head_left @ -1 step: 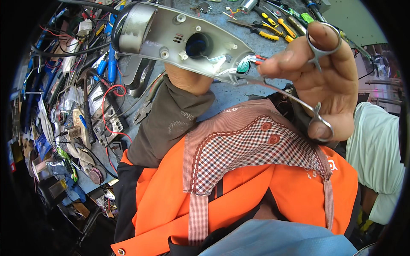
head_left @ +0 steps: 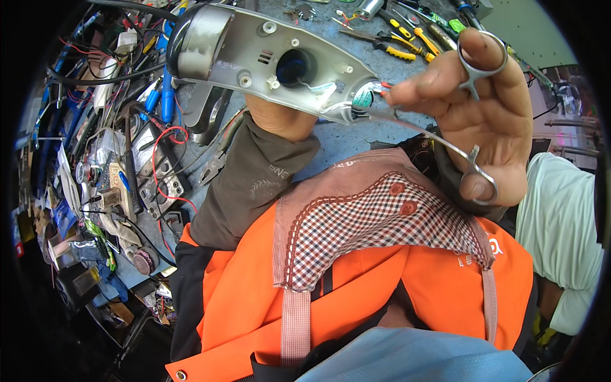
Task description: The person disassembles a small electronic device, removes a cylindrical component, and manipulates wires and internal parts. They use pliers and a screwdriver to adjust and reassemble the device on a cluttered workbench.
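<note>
Black cable [head_left: 102, 81] curves across the upper left of the frame, over a dense heap of wires and small parts. To its right, blue pen-like rods [head_left: 167, 99] stand near the top, and a red wire [head_left: 153, 162] loops down at centre left. From upper left to upper centre extends the grey shell [head_left: 248, 51], hollow side in view, its broad, dark-rimmed end at the left; its interior shows pale bosses, slots and a round dark opening. Beneath it, the left hand [head_left: 280, 118] emerges from a dark sleeve [head_left: 248, 175]; only the wrist region is exposed, and as the fingers are hidden behind the shell, their closure cannot be told. At lower centre lie a checked apron [head_left: 356, 223] and an orange jacket [head_left: 445, 280]. The shell's narrow end, at upper centre, contains a round green piece [head_left: 364, 97]. Just beyond it, yellow-handled pliers [head_left: 394, 51] lie on the blue bench [head_left: 331, 143]. At upper right, the right hand [head_left: 490, 121] holds a ring-handled metal tool [head_left: 453, 148], thumb in the lower loop, finger in the upper, the loops widely parted. The tool's tip reaches the narrow end; whether it clasps anything cannot be told. Pale green cloth [head_left: 560, 229] hangs at the right edge.
</note>
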The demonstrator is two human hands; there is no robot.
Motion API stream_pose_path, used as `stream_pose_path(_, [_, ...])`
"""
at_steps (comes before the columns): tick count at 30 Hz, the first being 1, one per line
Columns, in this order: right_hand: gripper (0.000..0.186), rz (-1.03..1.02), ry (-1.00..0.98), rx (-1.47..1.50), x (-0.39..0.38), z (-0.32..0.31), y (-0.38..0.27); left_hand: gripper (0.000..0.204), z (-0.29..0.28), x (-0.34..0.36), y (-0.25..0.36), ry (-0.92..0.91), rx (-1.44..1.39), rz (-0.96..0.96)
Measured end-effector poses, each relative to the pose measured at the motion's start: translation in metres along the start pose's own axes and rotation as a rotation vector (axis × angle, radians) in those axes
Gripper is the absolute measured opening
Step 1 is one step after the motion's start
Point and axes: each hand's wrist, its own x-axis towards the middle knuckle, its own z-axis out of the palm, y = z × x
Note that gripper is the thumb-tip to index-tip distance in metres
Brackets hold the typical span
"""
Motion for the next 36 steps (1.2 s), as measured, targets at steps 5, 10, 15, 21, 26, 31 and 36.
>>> stream_pose_path(5, [0.098,0.062,0.088,-0.031,-0.006,0.001,0.005,0.046,0.005,0.005,0.002,0.059,-0.076,-0.026])
stream_pose_path(10, [0.076,0.056,0.113,0.022,-0.005,-0.005,0.009,0.043,0.000,0.005,0.000,0.037,-0.389,-0.117])
stream_pose_path(15, [0.072,0.080,-0.012,-0.065,-0.009,-0.024,0.001,0.056,-0.011,0.009,-0.006,-0.087,-0.929,-0.278])
stream_pose_path(21, [0.084,-0.021,0.179,-0.021,0.000,-0.008,-0.004,0.050,-0.006,0.010,-0.005,-0.067,-0.948,-0.260])
stream_pose_path(26, [0.106,0.057,0.111,0.146,0.009,-0.001,0.009,0.047,0.000,0.010,0.000,0.006,-0.526,-0.173])
stream_pose_path(31, [0.100,-0.060,0.144,0.099,0.011,-0.004,0.008,0.053,-0.011,0.012,0.000,-0.001,-0.714,-0.177])
stream_pose_path(36, [0.062,0.024,0.311,-0.484,-0.021,-0.031,0.004,0.056,-0.036,0.024,0.002,-0.027,-0.619,-0.078])
